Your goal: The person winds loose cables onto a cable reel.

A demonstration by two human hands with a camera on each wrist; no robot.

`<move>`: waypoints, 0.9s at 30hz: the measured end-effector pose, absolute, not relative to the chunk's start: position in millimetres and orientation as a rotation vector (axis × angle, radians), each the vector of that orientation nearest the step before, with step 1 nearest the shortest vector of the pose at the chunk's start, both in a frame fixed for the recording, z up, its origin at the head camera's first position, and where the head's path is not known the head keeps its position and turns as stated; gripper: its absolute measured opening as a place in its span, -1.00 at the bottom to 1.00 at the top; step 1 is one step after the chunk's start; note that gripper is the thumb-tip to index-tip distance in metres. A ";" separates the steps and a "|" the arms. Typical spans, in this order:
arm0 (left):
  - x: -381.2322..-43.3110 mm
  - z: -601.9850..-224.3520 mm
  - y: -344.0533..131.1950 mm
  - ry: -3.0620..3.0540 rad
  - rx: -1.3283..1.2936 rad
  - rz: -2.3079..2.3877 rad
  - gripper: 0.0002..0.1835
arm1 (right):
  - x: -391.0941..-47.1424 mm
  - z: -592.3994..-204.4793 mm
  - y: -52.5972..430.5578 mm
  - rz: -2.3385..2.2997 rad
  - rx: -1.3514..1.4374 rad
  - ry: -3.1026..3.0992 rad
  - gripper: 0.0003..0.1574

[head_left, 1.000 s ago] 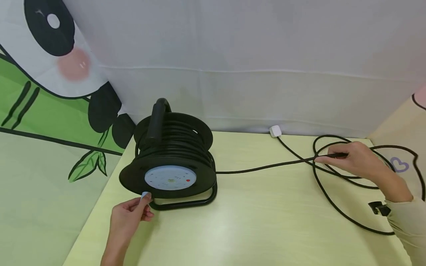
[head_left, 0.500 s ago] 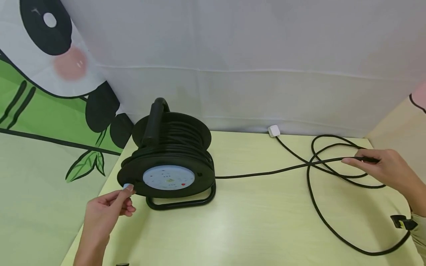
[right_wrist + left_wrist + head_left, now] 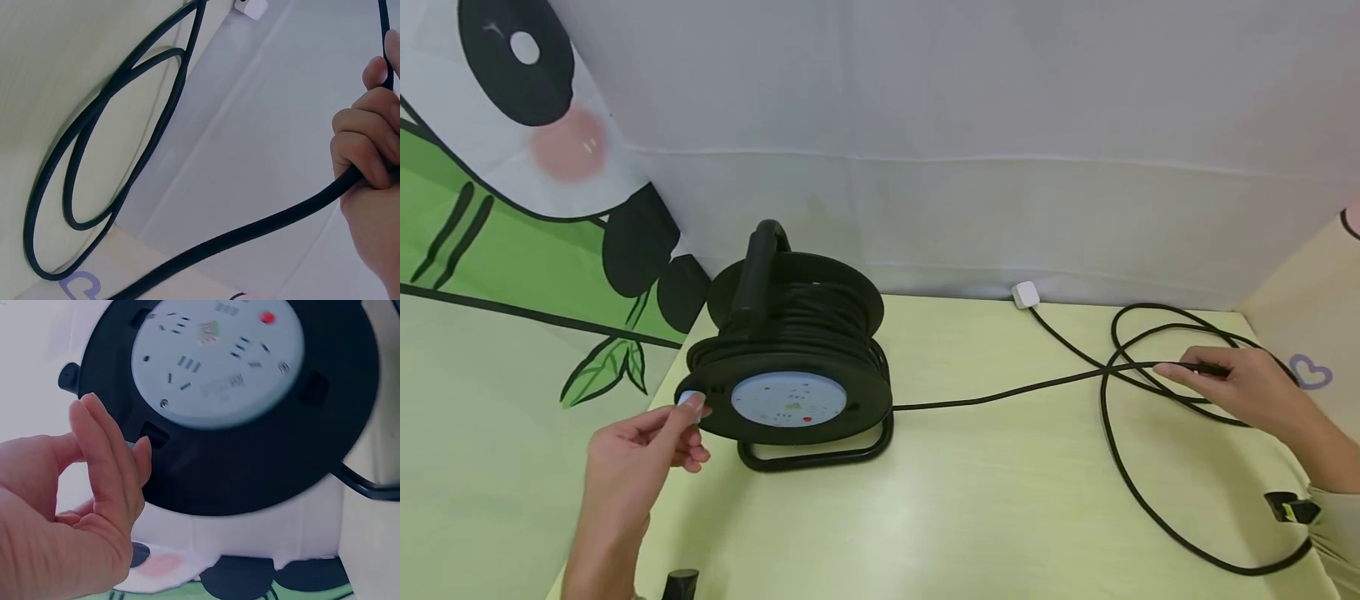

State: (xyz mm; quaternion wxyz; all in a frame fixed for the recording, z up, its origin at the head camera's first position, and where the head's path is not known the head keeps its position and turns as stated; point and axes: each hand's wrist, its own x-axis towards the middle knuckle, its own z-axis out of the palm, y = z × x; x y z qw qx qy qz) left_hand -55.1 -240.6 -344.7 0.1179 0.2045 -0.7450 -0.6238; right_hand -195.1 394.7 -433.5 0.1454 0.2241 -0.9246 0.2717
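A black cable reel (image 3: 752, 429) stands upright at the left of the table, with a pale blue socket panel (image 3: 788, 399) in its front disc. Thumb and fingers of my left hand (image 3: 632, 454) pinch a small pale blue knob (image 3: 685, 397) at the disc's left rim; in the left wrist view the fingers mostly hide it. From the drum, black cable (image 3: 1000, 396) runs right to my right hand (image 3: 1247, 387). That hand grips the cable, fingers curled round it in the right wrist view. Beyond the grip the cable (image 3: 244, 240) trails off to the loops.
Loose cable loops (image 3: 1116, 462) lie across the table's right side. A white plug (image 3: 1026, 294) rests by the back curtain (image 3: 962, 217). The reel has a tubular stand (image 3: 816, 460) and a carrying handle (image 3: 758, 275). At the bottom edge pokes a black object (image 3: 681, 583).
The reel's front disc has turned clockwise, my left hand going left and upward with the knob. My right hand moved right along with the cable, then slightly back left.
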 end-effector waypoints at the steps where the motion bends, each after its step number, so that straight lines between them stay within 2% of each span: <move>1: -55.3 -342.2 -238.1 -2.173 0.589 -1.829 -0.78 | -196.1 -434.9 393.9 0.778 0.649 -2.666 -0.65; 9: -57.1 -324.8 -214.5 -2.137 0.482 -1.852 -0.75 | -201.4 -438.1 380.4 0.902 0.681 -2.669 -0.63; 15: -59.5 -318.9 -196.9 -2.173 0.415 -1.834 -0.62 | -206.3 -436.9 364.0 0.940 0.682 -2.744 -0.57; 22: -62.9 -316.2 -179.8 -2.264 0.301 -1.775 -0.63 | -210.5 -440.7 349.6 0.941 0.786 -2.748 -0.73; 27: -64.8 -315.7 -168.9 -2.288 0.218 -1.743 -0.68 | -212.0 -443.8 339.4 0.947 0.778 -2.776 -0.75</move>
